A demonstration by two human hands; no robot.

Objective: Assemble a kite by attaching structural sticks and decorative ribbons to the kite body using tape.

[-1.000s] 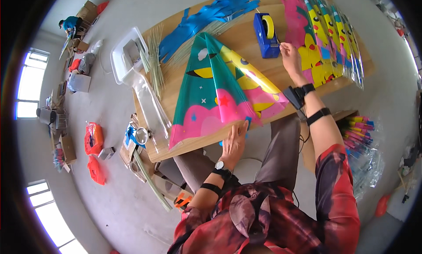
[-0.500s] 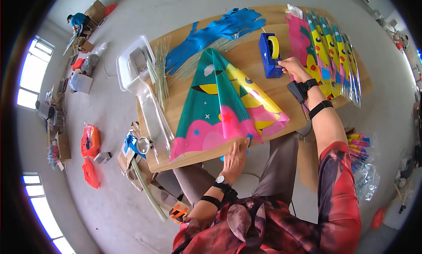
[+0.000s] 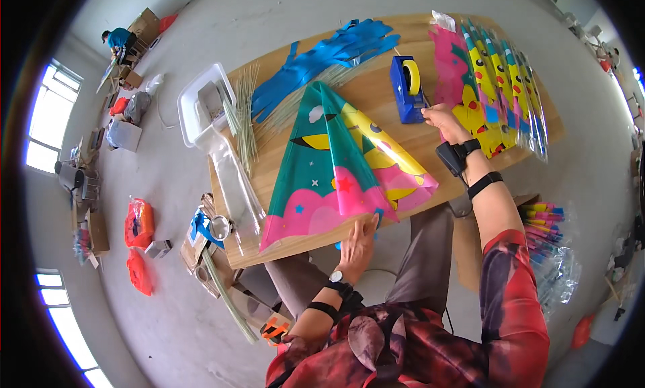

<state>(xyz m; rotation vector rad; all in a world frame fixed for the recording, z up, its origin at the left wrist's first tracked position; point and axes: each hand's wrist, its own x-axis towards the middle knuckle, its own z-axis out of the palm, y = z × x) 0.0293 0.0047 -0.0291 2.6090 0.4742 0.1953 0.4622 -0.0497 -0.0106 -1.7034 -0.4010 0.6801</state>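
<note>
A folded plastic kite sheet (image 3: 316, 193), green, pink and yellow with a cartoon print, lies on the wooden table with its point away from me. At its near edge my left hand (image 3: 357, 243) is closed on a blue strip (image 3: 379, 215), which shows beside the fingertips. My right hand (image 3: 445, 120) reaches to the cutting end of a blue tape dispenser (image 3: 405, 96). Its thumb and finger pinch together there, at the loose end of the tape; the clear tape itself hardly shows. A yellow roll (image 3: 411, 75) sits in the dispenser.
Blue strips (image 3: 316, 65) and thin pale sticks (image 3: 247, 112) lie at the far left. A white tray (image 3: 190, 141) and clear plastic sleeves (image 3: 235, 186) are nearer. Packed kites (image 3: 507, 85) cover the table's right side. Orange bags (image 3: 139, 223) lie on the floor; another person (image 3: 119, 42) works far off.
The view has shifted slightly. My right hand stays at the dispenser's cutting end, and my left hand remains at the kite's near edge.
</note>
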